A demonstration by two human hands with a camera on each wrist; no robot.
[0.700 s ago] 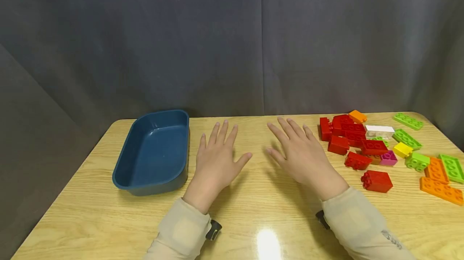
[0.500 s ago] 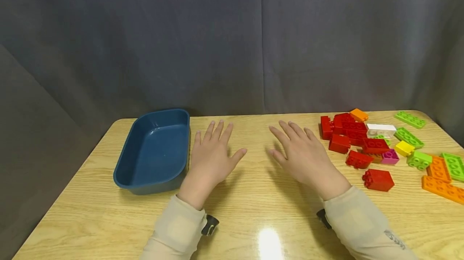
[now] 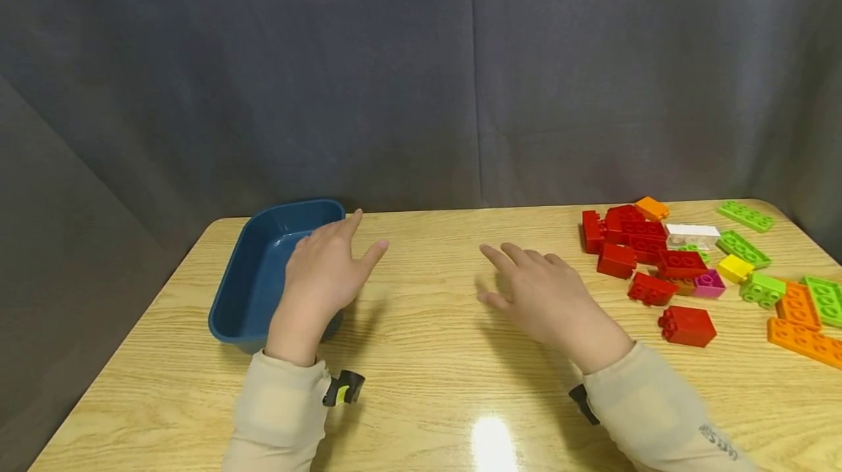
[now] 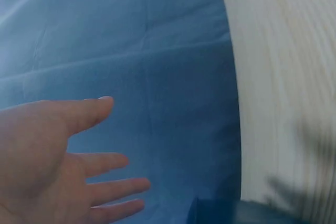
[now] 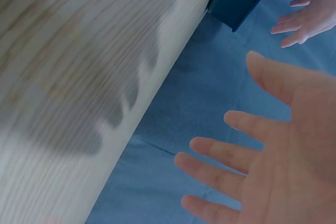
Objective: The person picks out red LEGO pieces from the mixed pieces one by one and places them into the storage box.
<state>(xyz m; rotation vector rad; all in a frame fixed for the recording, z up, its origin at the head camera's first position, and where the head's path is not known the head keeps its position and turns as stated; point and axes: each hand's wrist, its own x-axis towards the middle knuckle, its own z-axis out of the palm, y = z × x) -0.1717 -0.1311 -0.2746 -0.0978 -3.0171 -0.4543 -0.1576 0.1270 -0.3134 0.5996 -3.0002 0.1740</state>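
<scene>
My left hand (image 3: 322, 267) is raised over the right side of a blue plastic tub (image 3: 253, 289), overlapping its rim in the head view. Its thumb stands apart from the fingers and nothing is held, as the left wrist view of the hand (image 4: 58, 161) also shows. My right hand (image 3: 542, 293) hovers over the middle of the table, fingers spread and loosely bent, palm bare in the right wrist view. Nearest to it on the right lie red toy building bricks, among them a red brick (image 3: 616, 261) and a separate red brick (image 3: 687, 326) closer to the front.
More bricks spread to the right: a clear brick (image 3: 692, 237), a yellow brick (image 3: 734, 268), a magenta brick (image 3: 709, 283), a green brick (image 3: 763, 289) and orange plates (image 3: 805, 342). A dark cloth curtain (image 3: 408, 77) hangs behind the wooden table (image 3: 421, 384).
My left hand has moved left, from beside the tub to over its right side, and has turned edge-on. My right hand has dipped slightly, its fingers bending a little more.
</scene>
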